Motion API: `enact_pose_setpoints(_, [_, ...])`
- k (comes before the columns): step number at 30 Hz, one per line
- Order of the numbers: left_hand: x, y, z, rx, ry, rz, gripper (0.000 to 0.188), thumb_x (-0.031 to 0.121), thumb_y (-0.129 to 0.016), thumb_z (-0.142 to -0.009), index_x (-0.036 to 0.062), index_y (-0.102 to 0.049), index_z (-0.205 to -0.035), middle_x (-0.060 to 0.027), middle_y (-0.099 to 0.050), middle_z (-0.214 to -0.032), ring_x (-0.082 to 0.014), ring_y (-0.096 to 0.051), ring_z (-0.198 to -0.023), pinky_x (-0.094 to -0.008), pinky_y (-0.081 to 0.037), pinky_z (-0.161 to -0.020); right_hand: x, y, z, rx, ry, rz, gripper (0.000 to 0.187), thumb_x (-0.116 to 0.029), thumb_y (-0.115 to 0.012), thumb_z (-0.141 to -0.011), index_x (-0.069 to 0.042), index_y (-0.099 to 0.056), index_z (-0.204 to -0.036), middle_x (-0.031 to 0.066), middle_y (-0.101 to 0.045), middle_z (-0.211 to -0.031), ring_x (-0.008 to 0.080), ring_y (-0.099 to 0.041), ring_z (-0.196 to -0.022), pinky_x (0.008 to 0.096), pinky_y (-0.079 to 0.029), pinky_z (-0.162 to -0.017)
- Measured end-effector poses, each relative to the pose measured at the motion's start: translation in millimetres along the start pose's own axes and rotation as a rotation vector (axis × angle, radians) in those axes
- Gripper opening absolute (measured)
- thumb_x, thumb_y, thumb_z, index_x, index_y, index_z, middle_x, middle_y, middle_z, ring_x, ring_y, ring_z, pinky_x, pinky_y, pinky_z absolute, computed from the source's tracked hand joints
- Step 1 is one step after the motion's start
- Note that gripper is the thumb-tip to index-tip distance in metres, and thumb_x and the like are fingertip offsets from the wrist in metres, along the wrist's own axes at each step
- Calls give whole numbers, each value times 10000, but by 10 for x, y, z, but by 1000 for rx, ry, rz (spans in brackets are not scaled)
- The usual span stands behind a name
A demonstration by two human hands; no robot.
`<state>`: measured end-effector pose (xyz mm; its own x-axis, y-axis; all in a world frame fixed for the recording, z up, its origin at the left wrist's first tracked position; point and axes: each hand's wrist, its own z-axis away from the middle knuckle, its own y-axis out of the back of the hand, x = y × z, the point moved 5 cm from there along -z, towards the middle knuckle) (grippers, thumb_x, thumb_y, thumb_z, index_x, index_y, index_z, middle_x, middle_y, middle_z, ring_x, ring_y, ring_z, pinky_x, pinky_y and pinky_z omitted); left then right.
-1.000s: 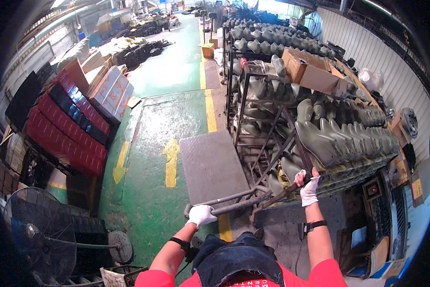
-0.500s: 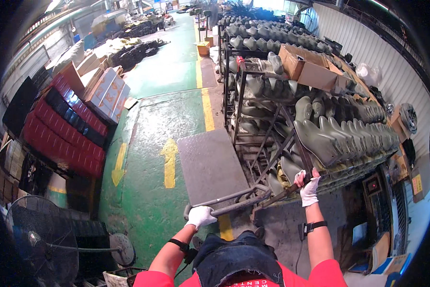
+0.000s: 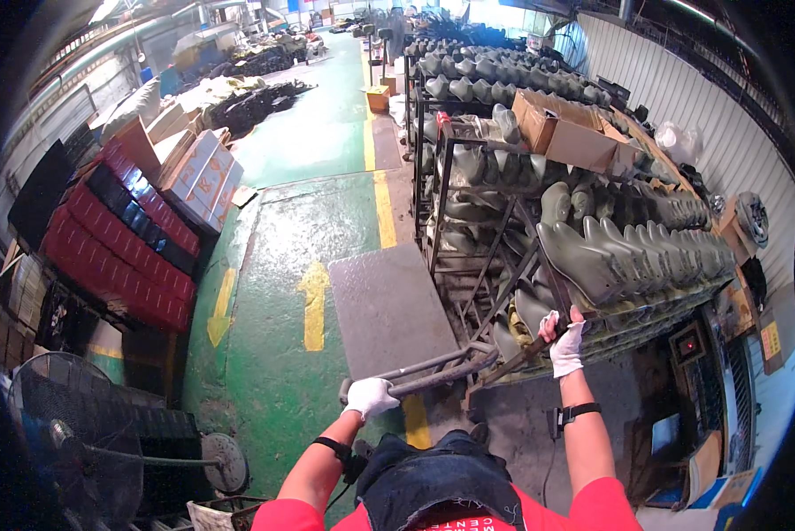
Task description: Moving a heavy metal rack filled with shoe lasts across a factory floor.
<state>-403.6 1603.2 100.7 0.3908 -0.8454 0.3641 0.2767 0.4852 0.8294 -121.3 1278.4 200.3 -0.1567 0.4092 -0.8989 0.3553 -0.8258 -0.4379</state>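
My left hand (image 3: 371, 396), in a white glove, is closed around the grey tube handle (image 3: 433, 378) of a flat platform trolley (image 3: 393, 305). The trolley's bare deck stretches ahead of me, close beside a dark metal rack (image 3: 554, 279). White-gloved with bare fingertips, my right hand (image 3: 566, 343) is wrapped round the rack's near corner upright. Rows of grey-green, boot-shaped forms (image 3: 583, 261) stand on this rack, toes toward me and the left. The right end of the trolley handle is next to the rack's lower frame; whether they touch I cannot tell.
More loaded racks (image 3: 477, 88) line the right side, with an open cardboard box (image 3: 574, 133) on top. Along the left stand dark red stacked boxes (image 3: 119, 248) and a large fan (image 3: 74, 442). A green floor lane (image 3: 282, 230) with yellow arrows runs between.
My right hand and the rack's near corner have shifted slightly to the left in view. My left hand keeps its hold on the trolley handle, nearly unmoved.
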Motion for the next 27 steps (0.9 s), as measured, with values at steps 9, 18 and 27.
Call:
enact_pose_setpoints(9, [-24,-70,-12,5,46,-12,419,408,-646,-701,175,-745,-1034,-143,-734,-907,-326,-709,-874,-431,-550,-778,28,104,-54,-21,14,-7,694,-667,-370,-902,-80,-439,-537,37,-357,-467,207,-362,-433,348,-348,-523])
enact_pose_setpoints(18, [-33,-103,29,23,85,-34,376,429,-663,-705,195,-759,-983,-117,-739,-925,-309,-711,-884,-430,-557,-785,11,59,-31,-7,6,53,694,-698,-320,-909,-109,-413,-553,11,-332,-470,191,-361,-448,343,-366,-567])
enact_pose_setpoints(27, [6,-81,62,43,46,-4,325,405,-660,-688,182,-759,-903,-128,-732,-873,-314,-710,-846,-437,-558,-753,8,99,-24,-18,3,5,678,-690,-394,-886,-98,-443,-557,32,-372,-485,201,-364,-440,351,-363,-543])
